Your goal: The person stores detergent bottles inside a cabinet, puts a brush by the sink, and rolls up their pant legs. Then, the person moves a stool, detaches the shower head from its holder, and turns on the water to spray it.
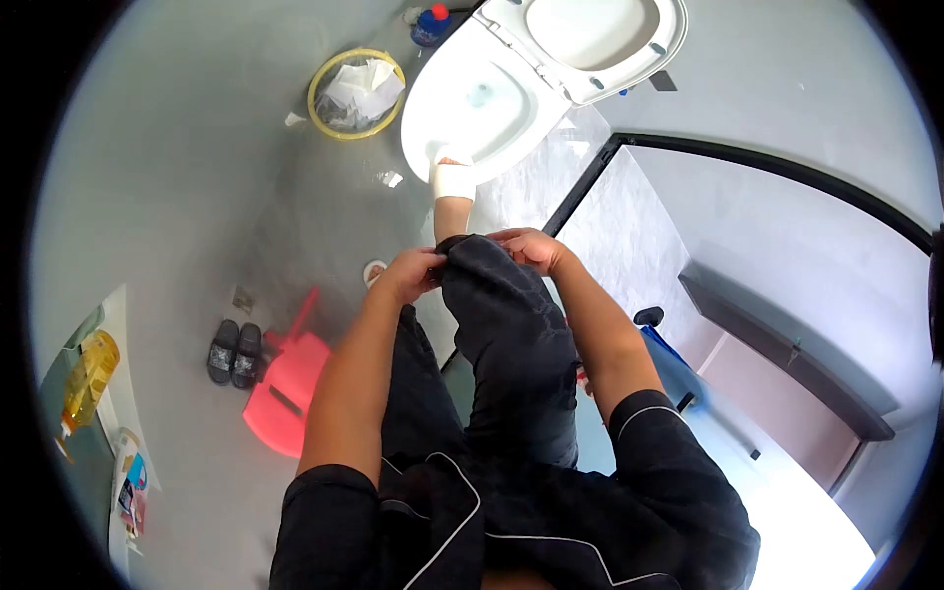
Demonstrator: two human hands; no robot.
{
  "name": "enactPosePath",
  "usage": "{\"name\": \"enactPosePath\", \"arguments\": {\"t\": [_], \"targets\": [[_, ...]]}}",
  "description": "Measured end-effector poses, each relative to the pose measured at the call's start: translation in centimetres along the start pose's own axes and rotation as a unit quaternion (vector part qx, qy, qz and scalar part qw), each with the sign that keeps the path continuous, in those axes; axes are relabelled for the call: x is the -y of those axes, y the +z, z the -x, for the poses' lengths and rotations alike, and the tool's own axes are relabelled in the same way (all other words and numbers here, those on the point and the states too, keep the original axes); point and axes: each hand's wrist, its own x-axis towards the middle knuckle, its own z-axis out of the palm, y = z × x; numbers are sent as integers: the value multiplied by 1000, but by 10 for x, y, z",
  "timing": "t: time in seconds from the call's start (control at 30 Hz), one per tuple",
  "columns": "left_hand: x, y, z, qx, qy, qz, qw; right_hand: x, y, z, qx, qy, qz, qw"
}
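My left hand (418, 273) has its fingers closed on the cuff of the black trouser leg (506, 305). On the other side of that cuff, my right hand (531, 251) grips the cloth too, its fingertips partly hidden by the fabric. The bare ankle (452, 218) shows beyond the hem. A white slipper (454, 182) is on this raised foot, which rests at the front rim of the white toilet (418, 118). The toilet's lid and seat are up. My other foot, in a white slipper (373, 272), stands on the floor.
A yellow-rimmed waste bin (314, 96) full of paper stands left of the toilet, near a blue bottle with a red cap (431, 26). Dark slides (234, 352) and a pink plastic dustpan-like object (285, 393) lie left. A black-framed partition (590, 182) is right.
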Motion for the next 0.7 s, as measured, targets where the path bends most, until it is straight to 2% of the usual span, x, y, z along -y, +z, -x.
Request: {"name": "enactPosePath", "arguments": {"t": [0.07,0.13,0.2,0.23,0.3,0.33,0.37,0.4,0.43,0.47,0.5,0.53,0.57,0.63,0.67,0.7], "targets": [[-11,4,10,-1,-21,0,1000,13,-4,-5,37,54,135,989],[-19,2,8,-2,-39,0,999,24,-11,-11,57,70,156,984],[-27,-11,4,63,-121,164,977,31,-11,-10,62,91,187,976],[-24,-11,2,62,-122,163,977,33,-10,-9,63,91,186,976],[-22,0,6,24,-52,50,997,31,-9,-11,2,-6,291,957],[-25,2,6,24,-52,50,997,26,-6,-13,2,-6,290,957],[-28,3,6,7,-38,-108,993,20,0,-16,-33,-106,293,950],[-30,4,6,-9,-24,-265,964,15,6,-18,-68,-206,292,931],[-27,10,6,-10,-25,-265,964,9,10,-17,-68,-206,291,932],[-28,32,15,-210,116,-374,896,13,34,1,-178,-281,429,840],[-29,52,25,-393,248,-455,759,11,50,15,-281,-343,548,709],[-26,63,36,-388,296,-443,752,1,50,26,-255,-415,572,660],[-13,66,47,-384,295,-446,753,-15,45,41,-259,-413,570,661],[10,67,68,-313,372,-523,700,-37,35,67,-333,-422,508,673],[21,64,73,-311,370,-525,700,-47,35,79,-334,-421,506,675],[34,59,76,-286,395,-502,715,-56,37,90,-320,-338,488,739]]}}
